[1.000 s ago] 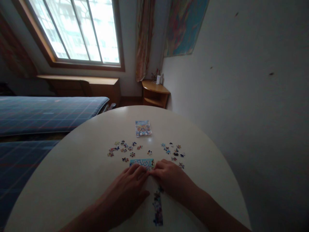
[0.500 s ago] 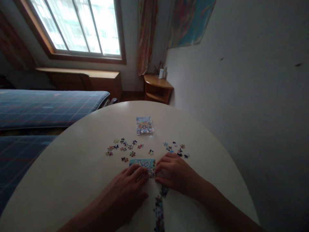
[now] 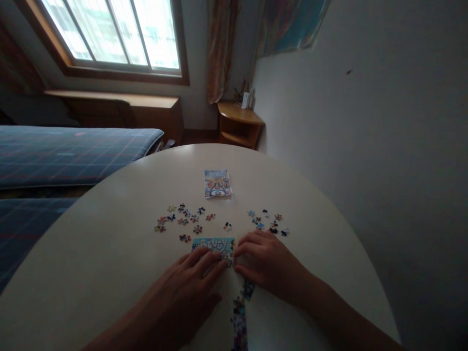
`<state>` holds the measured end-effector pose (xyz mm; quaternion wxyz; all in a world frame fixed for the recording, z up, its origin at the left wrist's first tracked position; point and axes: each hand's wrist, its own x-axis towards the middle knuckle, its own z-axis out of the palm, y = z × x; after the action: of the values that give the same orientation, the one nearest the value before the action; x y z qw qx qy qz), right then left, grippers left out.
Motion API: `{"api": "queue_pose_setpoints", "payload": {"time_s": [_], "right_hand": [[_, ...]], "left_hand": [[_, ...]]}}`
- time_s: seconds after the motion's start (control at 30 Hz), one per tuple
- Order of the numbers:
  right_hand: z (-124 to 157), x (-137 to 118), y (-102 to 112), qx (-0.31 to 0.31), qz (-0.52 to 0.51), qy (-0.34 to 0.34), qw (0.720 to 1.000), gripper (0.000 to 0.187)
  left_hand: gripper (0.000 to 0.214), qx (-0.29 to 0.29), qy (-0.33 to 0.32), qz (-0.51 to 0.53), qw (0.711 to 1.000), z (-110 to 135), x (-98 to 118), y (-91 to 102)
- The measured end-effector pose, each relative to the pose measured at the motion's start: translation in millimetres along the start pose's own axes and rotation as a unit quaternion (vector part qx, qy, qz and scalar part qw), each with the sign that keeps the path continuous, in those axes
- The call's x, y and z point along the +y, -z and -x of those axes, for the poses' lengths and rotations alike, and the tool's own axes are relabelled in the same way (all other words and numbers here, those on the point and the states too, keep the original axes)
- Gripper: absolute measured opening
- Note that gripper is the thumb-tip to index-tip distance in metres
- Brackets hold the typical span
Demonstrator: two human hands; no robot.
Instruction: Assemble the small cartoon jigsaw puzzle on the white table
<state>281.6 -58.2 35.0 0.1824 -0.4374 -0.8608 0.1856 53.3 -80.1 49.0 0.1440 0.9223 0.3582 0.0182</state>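
A joined block of jigsaw puzzle [image 3: 212, 242] with blue lettering along its top lies in front of me on the round table. My left hand [image 3: 193, 280] rests on its lower part, fingers stretched out and covering some of the picture. At the block's right edge is my right hand [image 3: 265, 261], its fingers bent and drawn together; what they may hold is hidden. Just below that hand a small puzzle section [image 3: 247, 290] shows partly. A joined strip of puzzle [image 3: 240, 324] runs from there toward me.
Loose puzzle pieces lie in a left group [image 3: 183, 221] and a right group [image 3: 274, 224], with a single piece [image 3: 227, 226] between them. Farther back is a printed packet [image 3: 217, 184]. Beyond the white table [image 3: 120, 224] are a mattress [image 3: 80, 153], a corner shelf [image 3: 241, 114] and a wall.
The view has shifted slightly, so the table and packet appear a little higher. Both hands stay at the puzzle block with almost no visible movement.
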Motion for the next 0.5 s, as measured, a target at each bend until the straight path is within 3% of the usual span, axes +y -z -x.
{"api": "queue_pose_setpoints", "payload": {"time_s": [0.17, 0.5], "right_hand": [[0.1, -2.2, -0.8, 0.002, 0.006, -0.012, 1.0, 0.012], [0.7, -3.5, 0.9, 0.004, 0.031, 0.019, 0.999, 0.006]], "left_hand": [[0.031, 0.055, -0.052, -0.033, 0.997, 2.2, -2.1, -6.1], [0.042, 0.044, -0.016, 0.005, 0.999, 2.2, -0.1, -4.6]]}}
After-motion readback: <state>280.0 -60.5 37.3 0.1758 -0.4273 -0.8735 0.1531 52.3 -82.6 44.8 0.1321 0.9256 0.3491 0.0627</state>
